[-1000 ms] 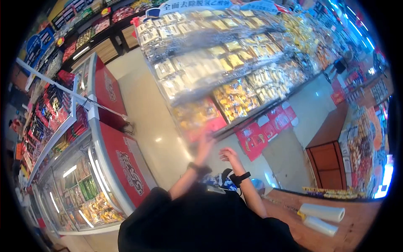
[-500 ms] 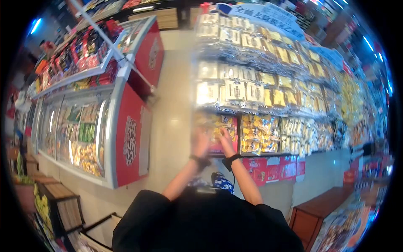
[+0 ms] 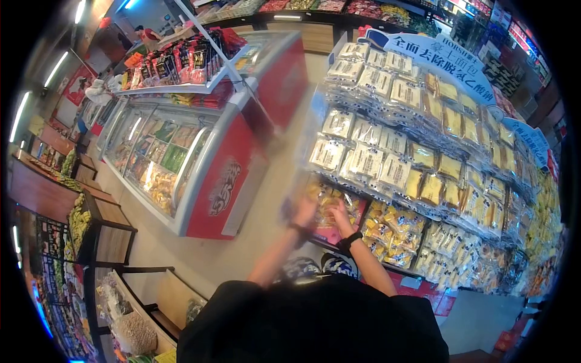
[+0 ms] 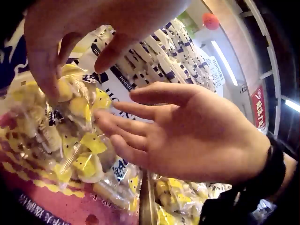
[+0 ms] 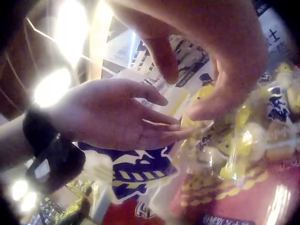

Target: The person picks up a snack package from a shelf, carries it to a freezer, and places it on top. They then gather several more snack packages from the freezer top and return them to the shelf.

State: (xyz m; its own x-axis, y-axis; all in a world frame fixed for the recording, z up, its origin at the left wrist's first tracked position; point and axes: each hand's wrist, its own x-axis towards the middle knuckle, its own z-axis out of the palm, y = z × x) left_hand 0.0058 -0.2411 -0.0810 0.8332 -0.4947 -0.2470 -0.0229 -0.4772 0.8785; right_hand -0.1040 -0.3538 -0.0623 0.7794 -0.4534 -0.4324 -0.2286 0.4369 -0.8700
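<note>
While a second ago the right hand (image 3: 342, 219) was seen against the floor, in front of the display, now both hands are held above the corner compartment with the pink front (image 3: 328, 233). The head view has also been turned, so that the freezer (image 3: 212, 199) is seen further to the right than a second ago. By this change the yellow packets (image 4: 84, 145) have been brought within reach of both hands, but no packet is seen lifted.

The left hand (image 3: 304, 212) is kept open; its fingers are bent a little down toward the packets, and the thumb is held apart. The right hand is also open, with the fingers lightly spread and the palm shown to the left wrist camera. Nothing is seen to be pinched, and whether the packets are touched by the fingertips cannot be told. The packets are lying in the corner compartment, below the shelf of wrapped bread (image 3: 366, 160) and beside another compartment with yellow packs (image 3: 393, 230)
</note>
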